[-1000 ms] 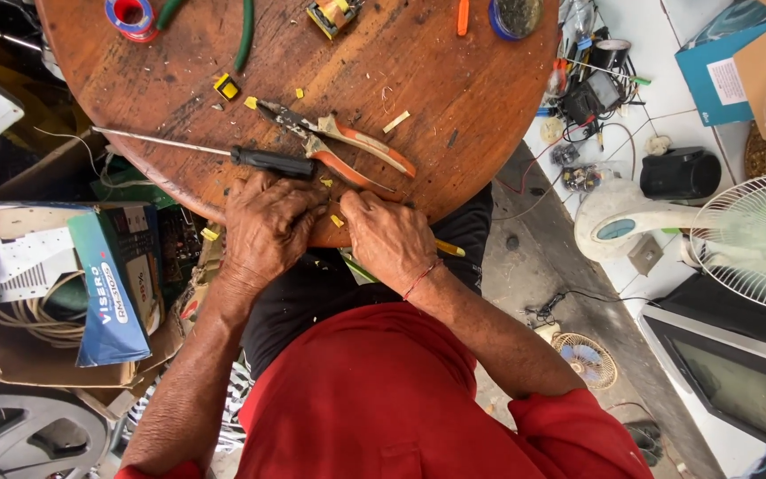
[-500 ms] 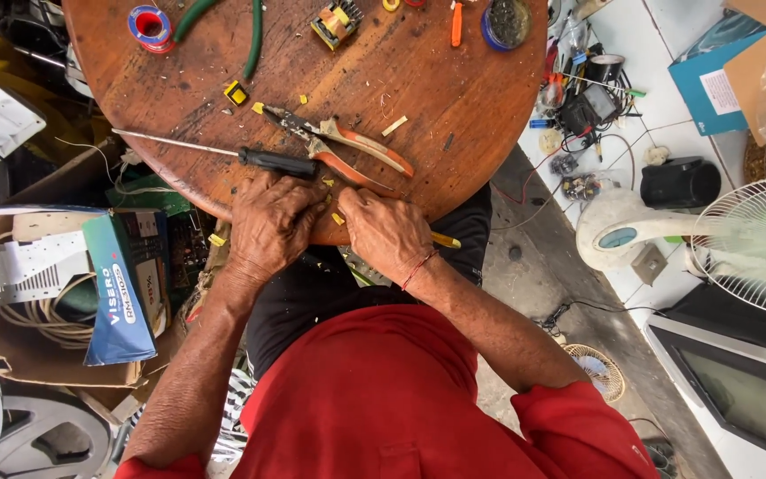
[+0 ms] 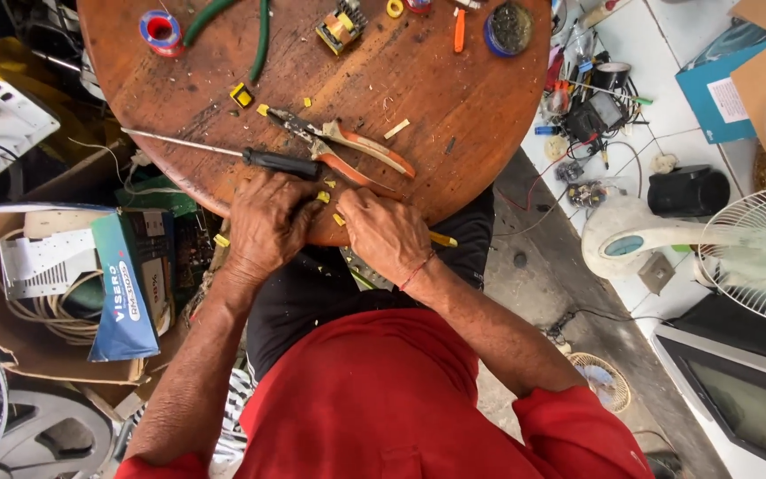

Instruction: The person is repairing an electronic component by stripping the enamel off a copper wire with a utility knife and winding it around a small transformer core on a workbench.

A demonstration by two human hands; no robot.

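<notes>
Both hands rest side by side at the near edge of a round wooden table (image 3: 454, 98). My left hand (image 3: 268, 222) lies knuckles up with its fingers curled, just below a black-handled screwdriver (image 3: 281, 163); what is under those fingers is hidden. My right hand (image 3: 387, 235) is closed around a yellow-handled tool (image 3: 442, 239), whose end sticks out past the wrist. Small yellow bits (image 3: 323, 197) lie between the two hands. Orange-handled pliers (image 3: 361, 151) lie just beyond the fingertips.
Farther back on the table are a red and blue tape roll (image 3: 161, 28), a green cable (image 3: 232, 22), a small yellow transformer (image 3: 340, 27) and a blue round tin (image 3: 509, 28). A cardboard box with cables (image 3: 126, 284) sits at the left. At the right stands a white fan (image 3: 755, 244).
The hands stay together at the table edge with only slight finger motion. The view has shifted a little, so the table sits further right in the frame.
</notes>
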